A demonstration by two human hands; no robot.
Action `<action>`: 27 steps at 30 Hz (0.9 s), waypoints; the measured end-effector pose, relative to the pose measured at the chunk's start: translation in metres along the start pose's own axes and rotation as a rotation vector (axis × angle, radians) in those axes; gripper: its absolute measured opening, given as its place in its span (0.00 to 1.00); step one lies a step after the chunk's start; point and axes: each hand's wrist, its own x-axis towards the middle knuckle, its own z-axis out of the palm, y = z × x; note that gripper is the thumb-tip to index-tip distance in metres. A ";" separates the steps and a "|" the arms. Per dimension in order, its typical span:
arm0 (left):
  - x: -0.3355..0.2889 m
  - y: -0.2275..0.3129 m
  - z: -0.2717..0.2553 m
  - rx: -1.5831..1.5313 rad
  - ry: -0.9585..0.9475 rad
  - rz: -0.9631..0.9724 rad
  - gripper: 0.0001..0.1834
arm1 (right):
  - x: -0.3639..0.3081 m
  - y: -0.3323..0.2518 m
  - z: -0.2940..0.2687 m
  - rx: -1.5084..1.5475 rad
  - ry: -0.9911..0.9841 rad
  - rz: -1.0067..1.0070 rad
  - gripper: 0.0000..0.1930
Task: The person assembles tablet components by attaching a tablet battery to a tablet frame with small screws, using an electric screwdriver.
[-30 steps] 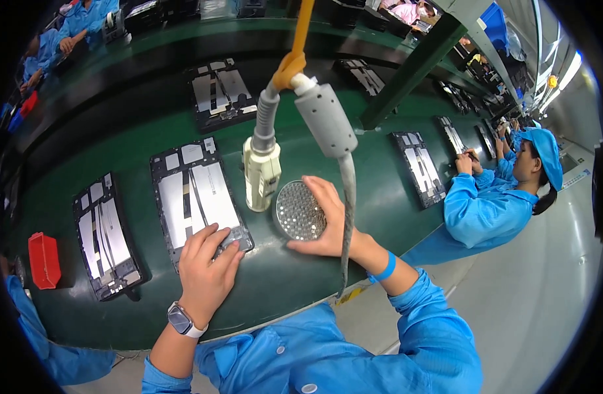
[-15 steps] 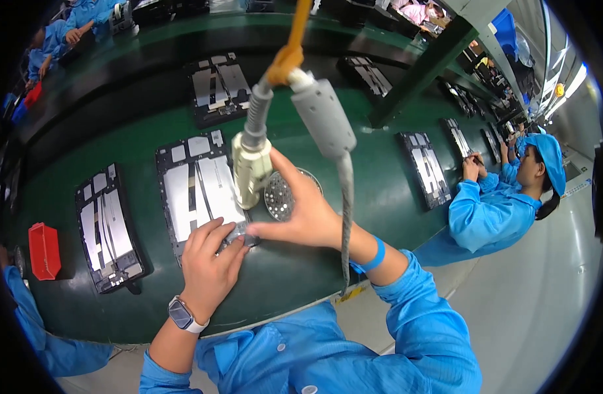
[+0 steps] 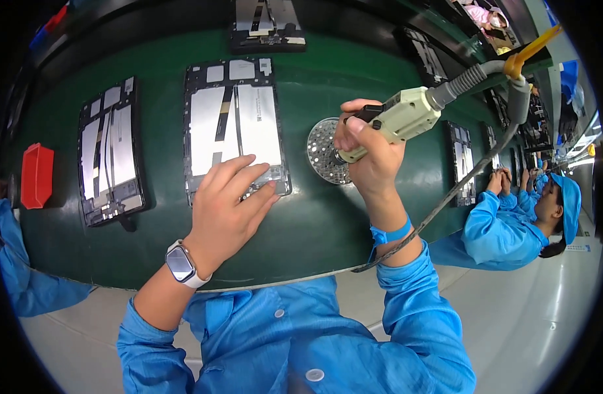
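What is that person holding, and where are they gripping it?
The right hand grips a cream electric screwdriver around its lower body, near the tip. The left hand holds nothing; it rests flat on an opened tablet.

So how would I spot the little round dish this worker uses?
Look on the green conveyor belt, just right of the opened tablet under the left hand. The round perforated metal dish sits behind the right hand; its neighbours are flat rectangles.

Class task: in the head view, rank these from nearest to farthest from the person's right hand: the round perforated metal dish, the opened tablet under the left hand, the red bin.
From the right hand:
1. Round perforated dish, just left of it.
2. Opened tablet, further left, mid-belt.
3. Red bin, far left edge.
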 end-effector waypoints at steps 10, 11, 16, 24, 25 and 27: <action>0.000 0.000 0.001 -0.006 -0.017 -0.033 0.12 | 0.004 0.016 -0.003 0.033 0.029 -0.055 0.08; 0.000 0.000 0.001 -0.006 -0.016 -0.034 0.12 | 0.004 0.016 -0.003 0.073 0.031 -0.057 0.07; 0.000 0.001 0.000 -0.011 -0.019 -0.041 0.13 | 0.004 0.016 -0.005 -0.030 0.015 -0.092 0.08; -0.001 -0.002 -0.001 -0.017 -0.013 -0.027 0.11 | 0.004 0.018 -0.004 -0.003 0.007 -0.095 0.08; -0.001 -0.002 -0.001 -0.012 -0.011 -0.030 0.11 | 0.004 0.019 -0.003 0.017 0.020 -0.092 0.08; -0.003 -0.002 0.000 -0.033 -0.012 -0.043 0.11 | 0.004 0.019 -0.002 0.041 0.025 -0.088 0.08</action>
